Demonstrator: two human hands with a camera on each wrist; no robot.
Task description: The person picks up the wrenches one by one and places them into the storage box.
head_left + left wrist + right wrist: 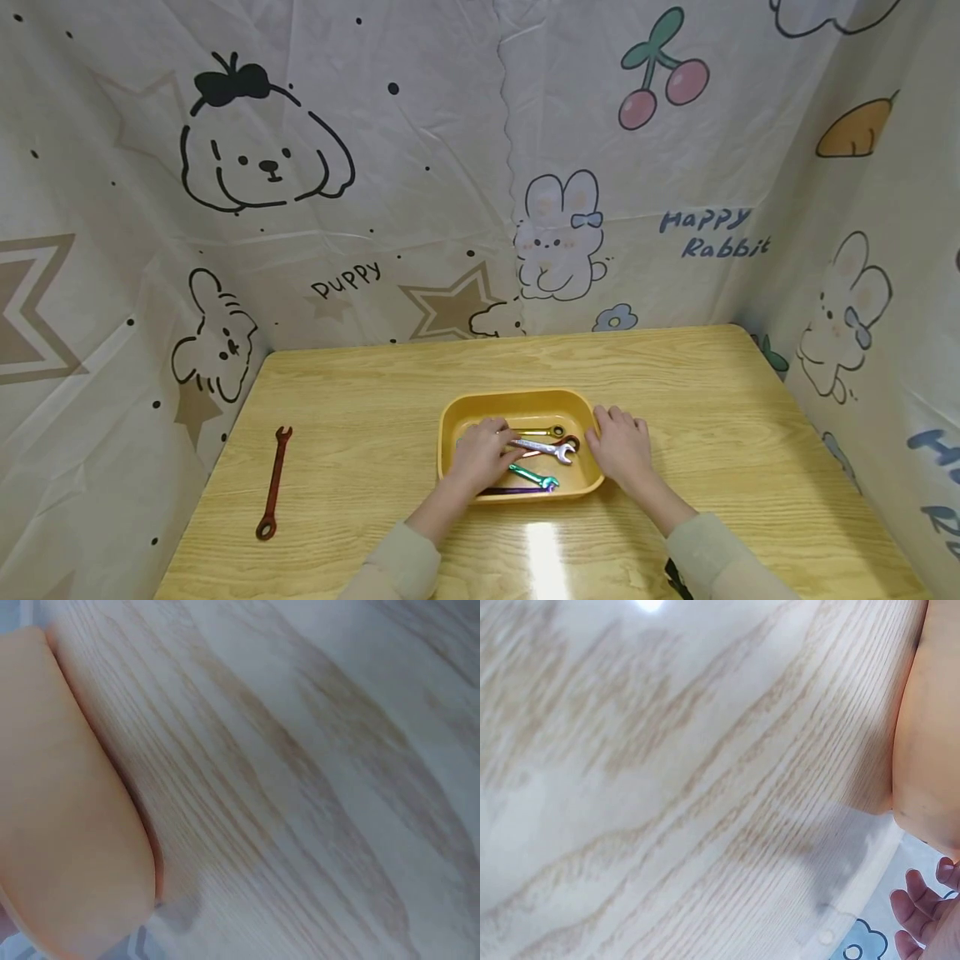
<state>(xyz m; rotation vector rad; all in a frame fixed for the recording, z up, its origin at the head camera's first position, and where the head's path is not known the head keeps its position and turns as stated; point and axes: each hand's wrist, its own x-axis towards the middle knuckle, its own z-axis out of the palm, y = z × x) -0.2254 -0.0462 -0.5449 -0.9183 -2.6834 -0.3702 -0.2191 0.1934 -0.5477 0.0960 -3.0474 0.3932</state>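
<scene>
A yellow tray (pixel 517 395) sits on the table with several colored wrenches in it. My left hand (pixel 480 457) reaches into its left part and pinches a silver wrench (pixel 551 450), whose open end points right. Around that lie a gold wrench (pixel 557 432), a partly covered red wrench (pixel 572 441), a green wrench (pixel 534 477) and a purple wrench (pixel 517 491). At the tray's right rim, my right hand (pixel 626 450) grips the edge, thumb inside. The right wrist view shows the fingers (pixel 922 900) beside the tray wall (pixel 930 735). The left wrist view hides the left fingers.
Another red wrench (pixel 274 483) lies on the left of the wooden table (pixel 360 417). A small black object (pixel 677 578) shows beside the right sleeve. Printed cloth (pixel 450 167) closes off the back and both sides.
</scene>
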